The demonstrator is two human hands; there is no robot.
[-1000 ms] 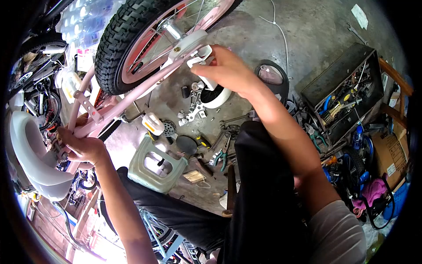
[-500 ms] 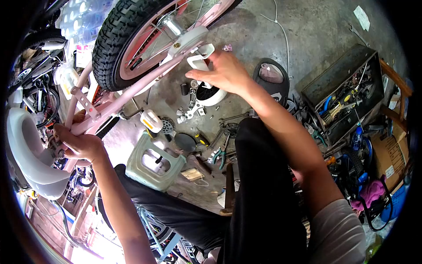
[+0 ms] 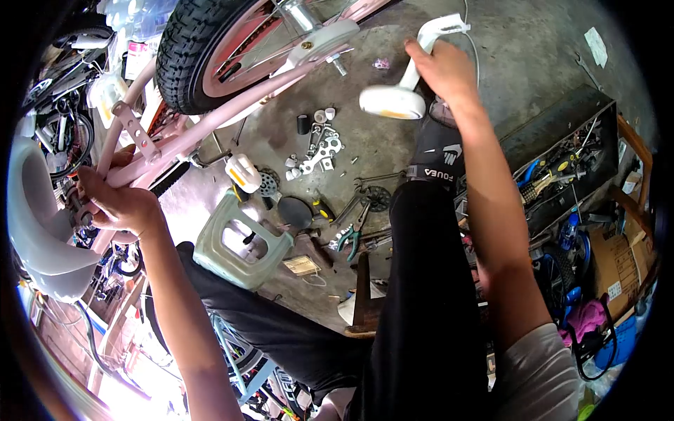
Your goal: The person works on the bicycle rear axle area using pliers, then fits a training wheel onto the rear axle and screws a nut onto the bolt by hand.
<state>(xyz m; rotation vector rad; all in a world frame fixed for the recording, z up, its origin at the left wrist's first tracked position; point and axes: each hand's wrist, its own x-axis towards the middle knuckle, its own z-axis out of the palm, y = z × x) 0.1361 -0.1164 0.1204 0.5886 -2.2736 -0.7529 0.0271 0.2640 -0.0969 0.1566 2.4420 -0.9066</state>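
A pink bicycle frame (image 3: pixel 217 133) lies tipped over at the upper left, its knobby-tyred wheel (image 3: pixel 179 63) raised. My left hand (image 3: pixel 119 200) is closed round the frame beside the seat clamp and the pale saddle (image 3: pixel 35 231). At the upper middle, my right hand (image 3: pixel 449 76) grips the bracket of a white training wheel (image 3: pixel 392 103), held above the floor and apart from the bicycle. A bare axle bolt (image 3: pixel 339 64) sticks out from the wheel hub. Part of my right fingers is hidden behind the bracket.
Loose metal parts (image 3: pixel 324 147), a screwdriver (image 3: pixel 323 209) and green-handled pliers (image 3: pixel 349 238) lie on the concrete floor. A pale plastic stool (image 3: pixel 205 245) stands near my left knee. At the right is a metal toolbox (image 3: pixel 562 130) full of tools, with a cardboard box (image 3: pixel 614 263) below it.
My right hand has moved right, away from the bicycle hub, carrying the training wheel off the axle bolt. My left hand keeps its hold on the frame.
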